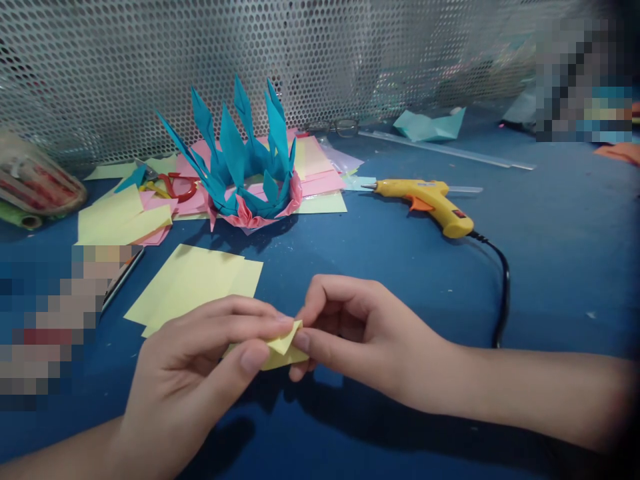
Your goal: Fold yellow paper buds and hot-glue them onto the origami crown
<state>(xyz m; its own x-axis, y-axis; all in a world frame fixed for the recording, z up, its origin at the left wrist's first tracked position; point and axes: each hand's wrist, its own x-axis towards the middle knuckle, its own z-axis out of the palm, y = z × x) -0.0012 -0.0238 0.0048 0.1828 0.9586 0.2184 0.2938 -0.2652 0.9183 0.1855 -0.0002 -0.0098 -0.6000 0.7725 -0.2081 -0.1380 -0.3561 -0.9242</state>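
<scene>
Both my hands grip a small piece of folded yellow paper (284,355) just above the blue table (400,293). My left hand (200,360) pinches its left side between thumb and fingers. On the other side, the thumb and fingers of my right hand (350,327) are closed on a raised corner. My fingers hide part of the folds. Behind my left hand lie several yellow paper sheets (195,283). Farther back stands a paper crown (245,173) with tall blue points and a pink folded rim.
A yellow glue gun (425,200) lies right of the crown, its black cord (506,287) running toward my right forearm. Red-handled scissors (177,188) rest among paper sheets. A clear ruler (450,151), a pale blue folded paper (430,125) and a perforated metal panel (150,60) are behind.
</scene>
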